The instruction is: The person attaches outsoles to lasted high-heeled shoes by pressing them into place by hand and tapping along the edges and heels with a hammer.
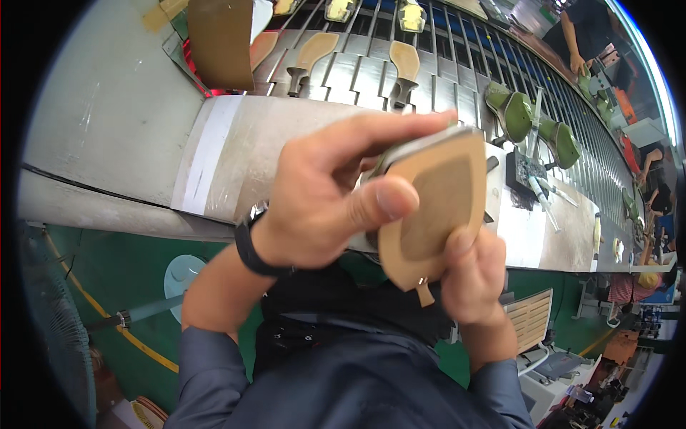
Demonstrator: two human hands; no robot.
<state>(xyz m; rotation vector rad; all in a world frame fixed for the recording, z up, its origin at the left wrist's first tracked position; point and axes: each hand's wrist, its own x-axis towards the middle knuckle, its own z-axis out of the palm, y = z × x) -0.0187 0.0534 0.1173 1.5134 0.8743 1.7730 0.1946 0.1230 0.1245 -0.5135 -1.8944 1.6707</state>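
Observation:
Between my two hands is a shoe (439, 207), its tan underside turned up toward me. A darker patch fills the middle of that underside, and a small tab sticks out at the near end. My left hand (321, 189) wraps the far left side, thumb near the surface and fingers mostly hidden behind. At the near right edge my right hand (475, 275) grips it with the thumb on top. Both hands are slightly blurred. The shoe's upper side is largely hidden, with a little green and a greyish edge showing.
Beyond the pale bench (264, 136) runs a slatted metal conveyor (457, 71) carrying tan heeled soles (405, 61). Green shoes (509, 111) stand at its right, beside a black block (525, 171) with brushes. A brown panel (220, 43) rises at back left. Other people work at far right.

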